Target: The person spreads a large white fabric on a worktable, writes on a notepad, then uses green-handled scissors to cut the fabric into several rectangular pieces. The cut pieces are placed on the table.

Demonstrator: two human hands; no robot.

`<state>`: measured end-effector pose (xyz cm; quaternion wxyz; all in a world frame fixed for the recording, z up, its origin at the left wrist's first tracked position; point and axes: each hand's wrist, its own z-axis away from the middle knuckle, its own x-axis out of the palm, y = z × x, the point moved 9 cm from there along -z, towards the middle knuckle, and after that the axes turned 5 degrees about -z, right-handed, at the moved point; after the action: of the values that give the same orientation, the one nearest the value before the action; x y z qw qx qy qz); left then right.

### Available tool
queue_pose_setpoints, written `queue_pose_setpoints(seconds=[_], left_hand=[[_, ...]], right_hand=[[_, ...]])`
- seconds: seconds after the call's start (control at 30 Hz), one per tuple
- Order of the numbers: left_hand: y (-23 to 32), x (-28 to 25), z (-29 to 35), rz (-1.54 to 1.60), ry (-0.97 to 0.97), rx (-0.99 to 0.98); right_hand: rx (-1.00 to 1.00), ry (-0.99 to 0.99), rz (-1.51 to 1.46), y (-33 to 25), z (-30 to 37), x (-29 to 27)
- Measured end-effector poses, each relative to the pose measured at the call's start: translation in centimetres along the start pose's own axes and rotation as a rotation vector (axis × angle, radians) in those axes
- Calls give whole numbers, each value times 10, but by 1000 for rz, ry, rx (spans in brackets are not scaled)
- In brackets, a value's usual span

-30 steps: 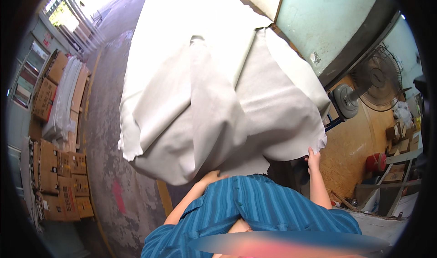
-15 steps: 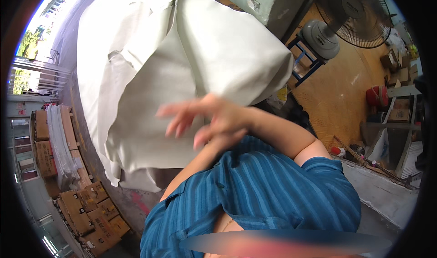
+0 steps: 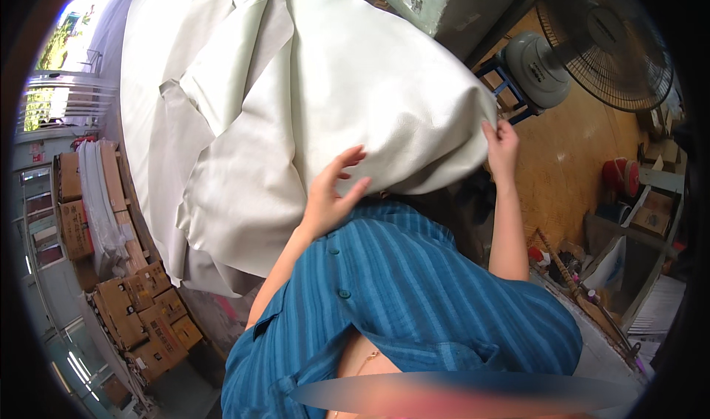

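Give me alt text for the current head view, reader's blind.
The right hand seems to pinch the edge of a large pale sheet; the left hand is open in front. A fan stands at upper right.

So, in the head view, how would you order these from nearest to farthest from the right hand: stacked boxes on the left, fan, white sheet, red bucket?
1. Sheet: its right edge is at the right hand.
2. Fan: upper right, just past the hand.
3. Bucket: farther to the right.
4. Boxes: lower left, beyond the sheet.
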<state>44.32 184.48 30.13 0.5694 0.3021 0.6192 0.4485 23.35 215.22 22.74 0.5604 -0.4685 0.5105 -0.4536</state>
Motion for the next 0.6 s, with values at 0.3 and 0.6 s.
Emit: queue_pose_setpoints(seconds=[0.3, 0.6], left_hand=[[43, 27, -2, 177, 41, 106], [-83, -257, 133, 662, 888, 32]], right_hand=[[-730, -1002, -3, -242, 125, 191], [-148, -501, -220, -117, -23, 236]])
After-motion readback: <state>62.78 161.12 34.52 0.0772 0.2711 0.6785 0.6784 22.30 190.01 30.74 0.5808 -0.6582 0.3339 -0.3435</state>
